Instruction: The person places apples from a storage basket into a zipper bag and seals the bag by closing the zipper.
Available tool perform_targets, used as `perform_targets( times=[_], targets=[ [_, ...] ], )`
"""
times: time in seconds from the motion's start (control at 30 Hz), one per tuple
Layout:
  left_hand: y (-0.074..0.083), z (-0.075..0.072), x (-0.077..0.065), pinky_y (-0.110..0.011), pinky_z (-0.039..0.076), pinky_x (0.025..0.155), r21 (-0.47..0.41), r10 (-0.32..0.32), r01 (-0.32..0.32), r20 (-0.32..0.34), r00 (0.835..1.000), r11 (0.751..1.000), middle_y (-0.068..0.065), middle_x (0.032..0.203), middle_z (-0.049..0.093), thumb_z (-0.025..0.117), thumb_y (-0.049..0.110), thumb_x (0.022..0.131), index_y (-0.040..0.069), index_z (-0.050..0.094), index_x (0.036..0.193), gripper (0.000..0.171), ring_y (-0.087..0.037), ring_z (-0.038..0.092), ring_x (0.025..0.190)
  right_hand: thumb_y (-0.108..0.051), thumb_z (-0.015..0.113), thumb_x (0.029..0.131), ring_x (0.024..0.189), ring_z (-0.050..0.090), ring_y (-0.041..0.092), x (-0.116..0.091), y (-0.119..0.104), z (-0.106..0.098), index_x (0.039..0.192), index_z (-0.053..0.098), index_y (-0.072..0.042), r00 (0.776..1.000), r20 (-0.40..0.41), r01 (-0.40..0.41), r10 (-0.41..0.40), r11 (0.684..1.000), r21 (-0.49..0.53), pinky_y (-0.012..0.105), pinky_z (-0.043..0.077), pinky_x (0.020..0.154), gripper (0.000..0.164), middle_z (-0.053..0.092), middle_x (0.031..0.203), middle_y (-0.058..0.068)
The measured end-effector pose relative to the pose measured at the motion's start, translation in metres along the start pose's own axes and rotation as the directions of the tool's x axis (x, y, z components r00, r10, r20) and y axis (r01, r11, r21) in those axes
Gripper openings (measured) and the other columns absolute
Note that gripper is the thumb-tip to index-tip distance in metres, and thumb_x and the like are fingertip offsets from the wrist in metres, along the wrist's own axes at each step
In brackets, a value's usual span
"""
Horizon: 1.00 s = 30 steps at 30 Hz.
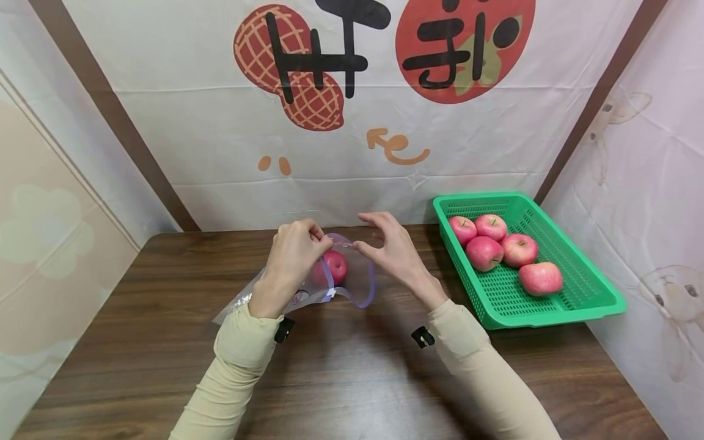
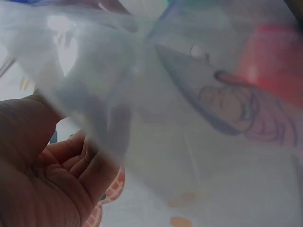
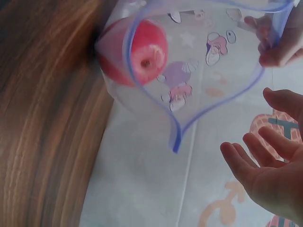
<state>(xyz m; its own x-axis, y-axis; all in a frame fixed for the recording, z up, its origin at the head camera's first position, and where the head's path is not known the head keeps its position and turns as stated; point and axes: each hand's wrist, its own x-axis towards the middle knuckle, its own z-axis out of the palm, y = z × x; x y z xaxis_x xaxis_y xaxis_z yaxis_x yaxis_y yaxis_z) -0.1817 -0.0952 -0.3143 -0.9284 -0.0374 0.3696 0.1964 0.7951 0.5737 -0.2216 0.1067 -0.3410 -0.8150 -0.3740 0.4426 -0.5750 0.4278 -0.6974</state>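
Observation:
A clear zip bag point(image 1: 352, 280) with a purple-blue edge and cartoon prints lies on its side, its mouth spread wide toward the right. One red apple point(image 3: 146, 56) rests inside it, stem end facing the opening. The left hand point(image 1: 294, 253) pinches the bag's edge between thumb and fingers at the top of the mouth. Just right of the mouth, the right hand point(image 1: 395, 247) is held with fingers spread and nothing in its grasp; in the right wrist view its fingertips point(image 3: 227, 150) are apart from the purple-blue edge. Bag film covers much of the left wrist view.
To the right stands a green plastic basket point(image 1: 572, 256) holding several red apples point(image 1: 519, 250). Both are on the dark wooden table point(image 1: 341, 379). Behind the table hangs a white printed cloth point(image 1: 220, 153), with more cloth at both sides.

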Motion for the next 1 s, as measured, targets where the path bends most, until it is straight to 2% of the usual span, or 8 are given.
perform_targets(
  times=[0.13,0.33,0.5,0.67,0.8,0.9,1.0],
  targets=[
    [-0.001,0.000,0.001,-0.036,0.051,0.060,-0.013,-0.008,0.008,-0.012,1.000,1.000,-0.007,0.070,0.070,0.070,0.018,0.079,0.007,0.071,0.075,0.011,-0.022,0.061,0.063,-0.014,0.078,0.083,0.119,0.060,0.026,-0.001,0.003,-0.011,0.131,0.061,-0.002,1.000,-0.030,-0.005,0.005,1.000,0.004,0.040,0.053,0.097,0.052,0.060,0.128,0.014],
    [-0.003,-0.004,0.004,-0.031,0.046,0.057,-0.035,-0.010,0.009,-0.048,0.999,0.999,-0.006,0.067,0.066,0.068,0.016,0.078,0.007,0.069,0.073,0.011,-0.019,0.057,0.061,-0.017,0.077,0.085,0.121,0.058,0.026,-0.006,0.009,-0.034,0.132,0.060,-0.005,0.997,-0.057,-0.057,0.057,0.998,-0.007,0.038,0.052,0.098,0.052,0.060,0.128,0.011],
    [-0.004,-0.007,0.005,-0.028,0.043,0.053,-0.059,0.005,-0.008,-0.048,0.999,0.998,-0.005,0.063,0.064,0.067,0.015,0.079,0.006,0.068,0.073,0.011,-0.016,0.054,0.056,-0.019,0.076,0.086,0.124,0.056,0.027,-0.013,0.011,-0.063,0.135,0.058,-0.006,0.993,-0.073,-0.096,0.097,0.995,0.015,0.043,0.051,0.101,0.053,0.058,0.132,0.011],
    [-0.003,-0.007,0.005,-0.028,0.044,0.052,-0.075,0.004,-0.007,-0.037,0.999,0.997,-0.004,0.063,0.063,0.067,0.017,0.080,0.007,0.068,0.074,0.011,-0.015,0.054,0.054,-0.026,0.074,0.089,0.127,0.054,0.027,-0.025,0.017,-0.097,0.138,0.056,-0.010,0.984,-0.096,-0.153,0.150,0.988,-0.021,0.045,0.048,0.104,0.055,0.056,0.135,0.009],
    [-0.002,-0.007,0.004,-0.029,0.043,0.053,-0.072,0.015,-0.019,-0.052,0.999,0.997,-0.004,0.063,0.063,0.067,0.017,0.080,0.008,0.068,0.073,0.012,-0.017,0.053,0.056,-0.031,0.072,0.090,0.128,0.054,0.027,-0.035,0.022,-0.124,0.141,0.055,-0.013,0.970,-0.126,-0.213,0.207,0.977,-0.033,0.046,0.045,0.107,0.056,0.055,0.138,0.008],
    [-0.002,-0.008,0.004,-0.030,0.042,0.054,-0.072,0.022,-0.026,-0.055,0.998,0.997,-0.004,0.063,0.063,0.066,0.017,0.079,0.008,0.068,0.073,0.012,-0.017,0.053,0.057,-0.037,0.072,0.089,0.125,0.056,0.023,-0.044,0.023,-0.143,0.141,0.054,-0.018,0.949,-0.157,-0.285,0.274,0.957,-0.051,0.043,0.047,0.105,0.058,0.055,0.139,0.004],
    [-0.002,-0.008,0.004,-0.029,0.042,0.054,-0.067,0.029,-0.034,-0.063,0.998,0.997,-0.004,0.062,0.063,0.067,0.017,0.079,0.008,0.068,0.073,0.011,-0.017,0.053,0.057,-0.040,0.070,0.089,0.124,0.056,0.023,-0.052,0.028,-0.162,0.142,0.053,-0.018,0.934,-0.177,-0.332,0.310,0.937,-0.108,0.043,0.048,0.103,0.060,0.055,0.140,0.003]
  ],
)
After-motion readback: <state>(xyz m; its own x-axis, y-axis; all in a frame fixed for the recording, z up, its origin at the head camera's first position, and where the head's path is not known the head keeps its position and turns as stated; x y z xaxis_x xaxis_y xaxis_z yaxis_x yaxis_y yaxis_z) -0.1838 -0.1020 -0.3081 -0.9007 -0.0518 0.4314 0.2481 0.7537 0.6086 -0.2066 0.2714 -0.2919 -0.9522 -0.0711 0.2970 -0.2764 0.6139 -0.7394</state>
